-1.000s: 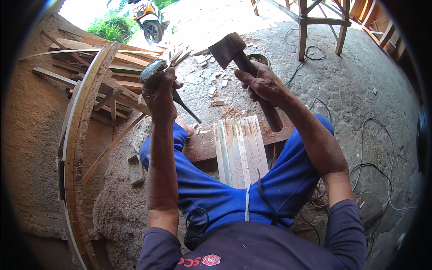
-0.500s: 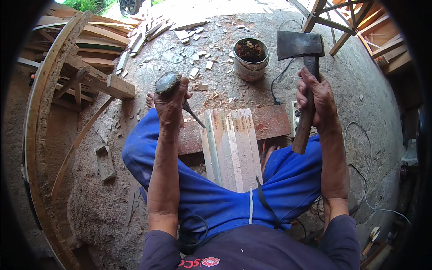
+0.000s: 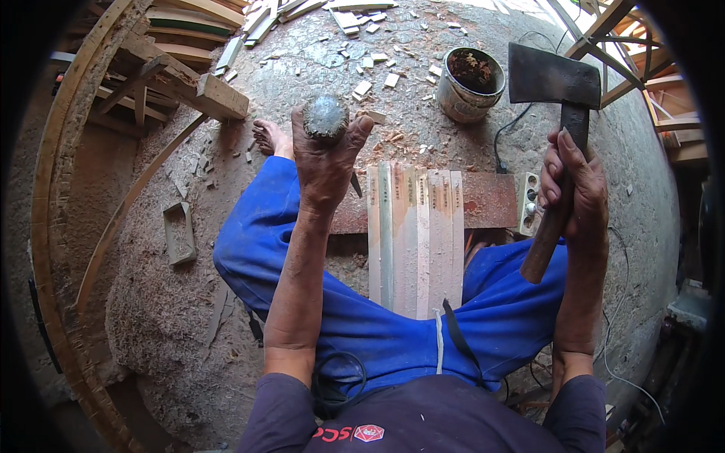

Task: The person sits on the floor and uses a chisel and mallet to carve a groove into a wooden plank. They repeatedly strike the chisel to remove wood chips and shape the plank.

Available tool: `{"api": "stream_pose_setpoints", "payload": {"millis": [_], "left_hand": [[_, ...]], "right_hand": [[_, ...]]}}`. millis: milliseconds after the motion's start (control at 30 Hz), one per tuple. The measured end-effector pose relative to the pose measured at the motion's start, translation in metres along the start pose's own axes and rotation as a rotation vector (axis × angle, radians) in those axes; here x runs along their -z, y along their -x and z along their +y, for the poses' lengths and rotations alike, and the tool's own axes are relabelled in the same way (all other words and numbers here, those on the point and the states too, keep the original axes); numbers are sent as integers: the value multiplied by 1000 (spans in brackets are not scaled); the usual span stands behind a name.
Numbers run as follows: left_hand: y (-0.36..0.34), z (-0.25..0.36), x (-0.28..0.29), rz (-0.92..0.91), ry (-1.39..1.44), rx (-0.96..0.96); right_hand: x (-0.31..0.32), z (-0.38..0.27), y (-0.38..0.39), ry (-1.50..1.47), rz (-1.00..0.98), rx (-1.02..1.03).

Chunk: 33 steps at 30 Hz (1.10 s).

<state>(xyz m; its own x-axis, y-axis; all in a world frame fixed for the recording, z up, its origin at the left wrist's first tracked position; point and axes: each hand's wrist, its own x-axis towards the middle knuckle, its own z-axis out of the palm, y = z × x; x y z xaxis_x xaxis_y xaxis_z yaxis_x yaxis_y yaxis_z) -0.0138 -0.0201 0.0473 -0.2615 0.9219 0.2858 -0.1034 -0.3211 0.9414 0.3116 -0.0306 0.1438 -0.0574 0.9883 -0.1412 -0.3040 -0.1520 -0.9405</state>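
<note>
My left hand (image 3: 325, 177) is closed around a chisel (image 3: 326, 117); its round, battered butt faces up, and a bit of the dark shaft shows below the thumb. Most of the chisel is hidden by the hand. My right hand (image 3: 580, 181) grips the wooden handle of a hatchet (image 3: 553, 74), held with its dark steel head up, well apart from the chisel. Between my legs lie several pale wooden strips (image 3: 406, 249), side by side with marks near their far ends. They rest across a reddish board (image 3: 489, 204), beyond which wood shavings are scattered.
A dirty bucket (image 3: 467, 102) stands on the floor beyond the board. Beside the board's right end is a power strip (image 3: 529, 202) with a cable. A curved timber frame (image 3: 57, 204) rises at the left, near a small wooden tray (image 3: 179, 234). Wood offcuts (image 3: 362, 88) litter the floor.
The chisel has turned so its butt faces me more directly. Both hands, the hatchet and the whole scene sit further right in the view. Both tools are still held.
</note>
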Motion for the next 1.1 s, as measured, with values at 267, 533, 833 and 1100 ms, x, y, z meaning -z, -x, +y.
{"api": "stream_pose_setpoints", "payload": {"millis": [267, 533, 833, 1100], "left_hand": [[15, -15, 9, -131, 16, 187], [18, -16, 7, -131, -35, 174], [18, -28, -4, -13, -384, -290], [10, -49, -1, -174, -538, -177]], "right_hand": [[8, 11, 21, 75, 51, -10], [-12, 37, 19, -50, 0, -53], [-26, 59, 29, -67, -77, -59], [-29, 59, 22, -39, -44, -76]]}}
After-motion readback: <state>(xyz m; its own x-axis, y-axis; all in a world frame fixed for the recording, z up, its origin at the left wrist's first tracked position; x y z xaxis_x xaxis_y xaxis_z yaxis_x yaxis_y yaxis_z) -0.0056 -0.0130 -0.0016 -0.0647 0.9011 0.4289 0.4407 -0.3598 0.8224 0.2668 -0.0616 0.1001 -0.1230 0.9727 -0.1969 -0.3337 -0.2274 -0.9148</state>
